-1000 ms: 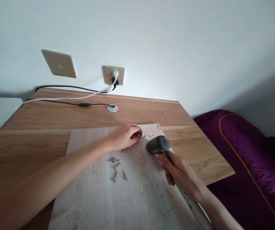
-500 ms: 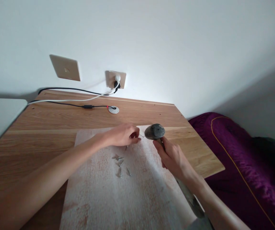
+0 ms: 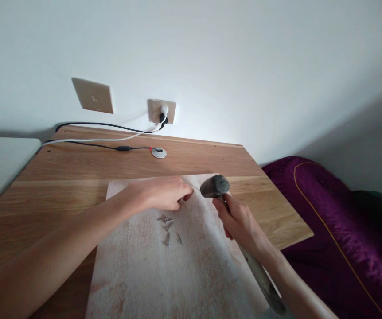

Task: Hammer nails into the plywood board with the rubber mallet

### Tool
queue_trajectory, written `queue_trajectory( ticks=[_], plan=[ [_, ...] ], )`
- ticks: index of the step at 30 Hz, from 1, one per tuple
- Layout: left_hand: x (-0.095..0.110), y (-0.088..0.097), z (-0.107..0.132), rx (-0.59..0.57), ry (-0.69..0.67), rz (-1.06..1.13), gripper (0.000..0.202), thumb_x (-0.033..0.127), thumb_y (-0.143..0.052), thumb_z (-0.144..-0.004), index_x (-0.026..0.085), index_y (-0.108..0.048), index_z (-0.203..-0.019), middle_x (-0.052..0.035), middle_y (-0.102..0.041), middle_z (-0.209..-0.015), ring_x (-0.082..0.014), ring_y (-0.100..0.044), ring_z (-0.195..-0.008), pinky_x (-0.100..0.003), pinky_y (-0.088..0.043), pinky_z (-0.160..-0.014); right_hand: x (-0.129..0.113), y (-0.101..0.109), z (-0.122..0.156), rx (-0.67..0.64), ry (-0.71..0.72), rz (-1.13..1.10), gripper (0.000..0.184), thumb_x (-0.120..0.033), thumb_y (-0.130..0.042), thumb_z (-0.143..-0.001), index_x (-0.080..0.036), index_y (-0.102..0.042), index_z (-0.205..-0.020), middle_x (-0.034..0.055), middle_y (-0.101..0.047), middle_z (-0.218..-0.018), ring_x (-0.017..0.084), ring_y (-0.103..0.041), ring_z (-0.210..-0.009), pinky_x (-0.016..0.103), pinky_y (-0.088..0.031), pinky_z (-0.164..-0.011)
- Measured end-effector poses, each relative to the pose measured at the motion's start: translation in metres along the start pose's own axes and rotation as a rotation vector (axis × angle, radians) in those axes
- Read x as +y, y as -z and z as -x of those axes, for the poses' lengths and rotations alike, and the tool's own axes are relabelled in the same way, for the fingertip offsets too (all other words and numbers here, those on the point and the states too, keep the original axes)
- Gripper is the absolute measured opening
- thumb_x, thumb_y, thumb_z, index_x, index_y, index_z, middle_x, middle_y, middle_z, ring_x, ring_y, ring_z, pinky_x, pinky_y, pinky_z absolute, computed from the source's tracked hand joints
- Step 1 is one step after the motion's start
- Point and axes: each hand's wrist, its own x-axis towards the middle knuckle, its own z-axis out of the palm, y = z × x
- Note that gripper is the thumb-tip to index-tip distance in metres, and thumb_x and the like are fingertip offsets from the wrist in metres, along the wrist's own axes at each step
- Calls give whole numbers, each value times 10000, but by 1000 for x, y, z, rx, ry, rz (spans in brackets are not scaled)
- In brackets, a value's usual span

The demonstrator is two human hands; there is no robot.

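My left hand (image 3: 164, 194) is pinched shut on a small nail (image 3: 196, 188) held upright against a pale, worn wooden board (image 3: 184, 266) lying on the desk. My right hand (image 3: 240, 223) grips the handle of a hammer high up, just below its dark metal head (image 3: 215, 186). The hammer head hangs right beside the nail, a little to its right. Several loose nails (image 3: 168, 228) lie on the board just below my left hand.
The board rests on a wooden desk (image 3: 61, 177) against a white wall. Black and white cables (image 3: 111, 141) run from a wall socket (image 3: 161, 110) to a desk grommet (image 3: 158, 153). A purple bed cover (image 3: 337, 230) lies to the right, past the desk edge.
The hammer head rose from lower right to beside the nail, then dipped slightly. My left hand stayed pinched at the nail. The view shifted a little to the left.
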Motion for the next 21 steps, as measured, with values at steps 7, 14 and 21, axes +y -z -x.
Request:
queue_trajectory(
  ticks=[7,14,21],
  plan=[
    [15,1,10,-14,126,-216,114,109,-732,-745,201,-708,-809,-31,-657,-665,-184,-508,-510,-334,-322,-522,34,-11,25,-47,-30,-84,353,-549,-428,-1075,-265,-548,-903,-85,-522,-405,180,-580,-352,281,-436,-477],
    [15,-8,1,36,30,-206,186,18,-651,-754,198,-659,-709,-46,-670,-678,-186,-559,-570,-329,-335,-547,36,-13,23,-53,-32,-117,326,-515,-448,-1098,-268,-562,-918,-86,-505,-437,176,-563,-384,290,-427,-495],
    [-14,-18,-20,276,-145,73,204,72,-600,-941,186,-768,-962,-73,-780,-1005,-182,-724,-869,-296,-513,-786,32,-13,23,-46,-45,-112,332,-508,-434,-1095,-269,-523,-881,-93,-501,-439,165,-546,-391,285,-413,-507]
  ],
)
